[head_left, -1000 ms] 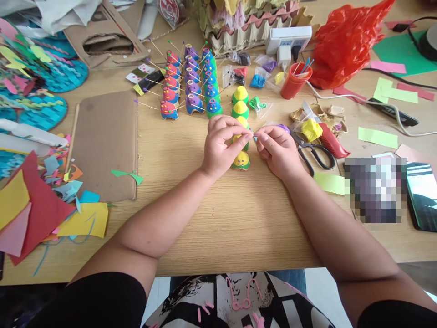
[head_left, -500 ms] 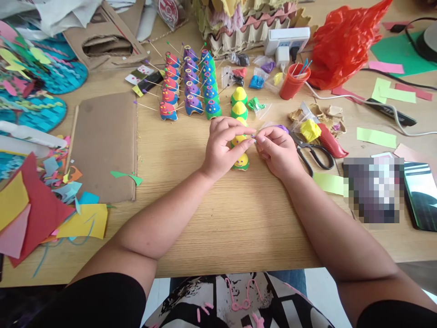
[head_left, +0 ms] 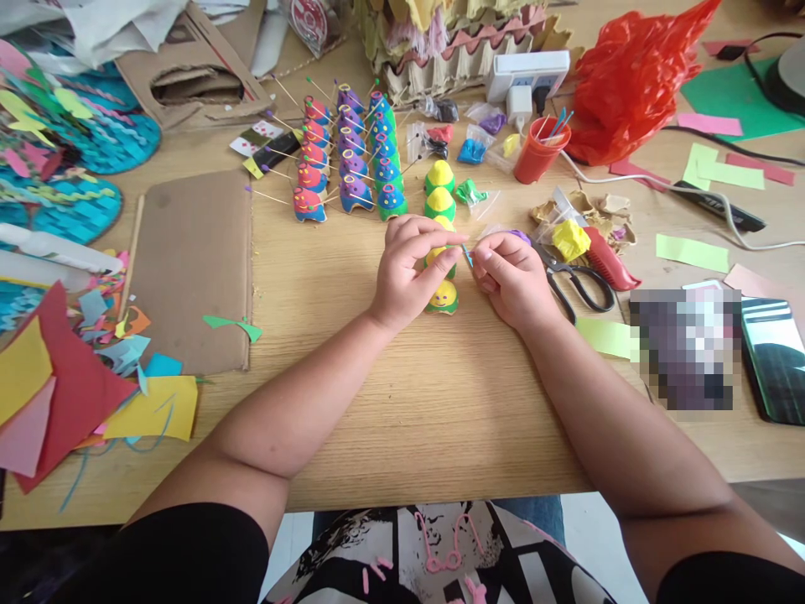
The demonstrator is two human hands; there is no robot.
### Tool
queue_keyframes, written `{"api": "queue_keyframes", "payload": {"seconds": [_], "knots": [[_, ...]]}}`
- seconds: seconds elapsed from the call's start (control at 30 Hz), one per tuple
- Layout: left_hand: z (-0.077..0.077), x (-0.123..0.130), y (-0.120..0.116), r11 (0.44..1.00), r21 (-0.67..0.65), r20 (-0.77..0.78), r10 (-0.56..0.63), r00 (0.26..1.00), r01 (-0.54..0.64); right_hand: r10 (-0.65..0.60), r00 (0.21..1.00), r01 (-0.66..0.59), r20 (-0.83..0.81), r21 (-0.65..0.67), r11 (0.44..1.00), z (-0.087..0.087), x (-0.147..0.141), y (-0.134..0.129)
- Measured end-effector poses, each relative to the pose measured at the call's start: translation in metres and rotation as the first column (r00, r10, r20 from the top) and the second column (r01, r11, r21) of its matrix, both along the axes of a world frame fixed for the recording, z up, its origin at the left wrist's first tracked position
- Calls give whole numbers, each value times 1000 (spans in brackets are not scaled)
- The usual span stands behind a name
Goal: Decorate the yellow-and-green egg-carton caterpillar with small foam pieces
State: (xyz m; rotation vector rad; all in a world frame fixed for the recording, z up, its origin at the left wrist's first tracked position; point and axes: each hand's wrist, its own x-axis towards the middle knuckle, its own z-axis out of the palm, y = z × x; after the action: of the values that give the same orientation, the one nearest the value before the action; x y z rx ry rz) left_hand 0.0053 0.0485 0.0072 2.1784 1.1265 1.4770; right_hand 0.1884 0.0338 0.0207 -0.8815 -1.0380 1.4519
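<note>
Between my hands is a thin blue stick (head_left: 467, 255), its end pinched in my right hand (head_left: 512, 277). My left hand (head_left: 412, 268) is just left of the stick, thumb and forefinger slightly apart, and whether it holds anything small is hidden. Under and behind my fingers runs a column of yellow-and-green clay figures; the nearest one (head_left: 443, 297) has a smiling face. Farther back stand rows of red-and-blue figures (head_left: 310, 203), purple figures (head_left: 355, 192) and blue-and-green figures (head_left: 392, 201), with thin sticks poking out of several.
Black scissors (head_left: 579, 285) and a yellow clay lump (head_left: 571, 241) lie right of my hands. A red cup (head_left: 541, 153) holds blue sticks. Cardboard (head_left: 192, 273) and paper scraps (head_left: 151, 406) are on the left, a phone (head_left: 775, 361) on the right.
My left thumb and forefinger have drawn back a little to the left from my right fingertips. More of the blue stick shows between them.
</note>
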Motion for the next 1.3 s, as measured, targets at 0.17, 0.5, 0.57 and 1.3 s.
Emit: {"api": "queue_keyframes", "payload": {"seconds": [0.17,0.5,0.57,1.3], "knots": [[-1,1,1,1000,5,12,-2,1000,2,29,999,-29,-42,-13,999,1,1,0],[-5,2,2,996,67,44,-67,997,64,15,999,-16,-37,-29,999,2,0,0],[-5,2,1,995,66,29,-72,997,70,14,999,-15,-36,-30,999,3,0,-1],[-6,2,3,999,37,-68,3,998,0,58,998,-58,-11,-6,998,-3,2,1]]}}
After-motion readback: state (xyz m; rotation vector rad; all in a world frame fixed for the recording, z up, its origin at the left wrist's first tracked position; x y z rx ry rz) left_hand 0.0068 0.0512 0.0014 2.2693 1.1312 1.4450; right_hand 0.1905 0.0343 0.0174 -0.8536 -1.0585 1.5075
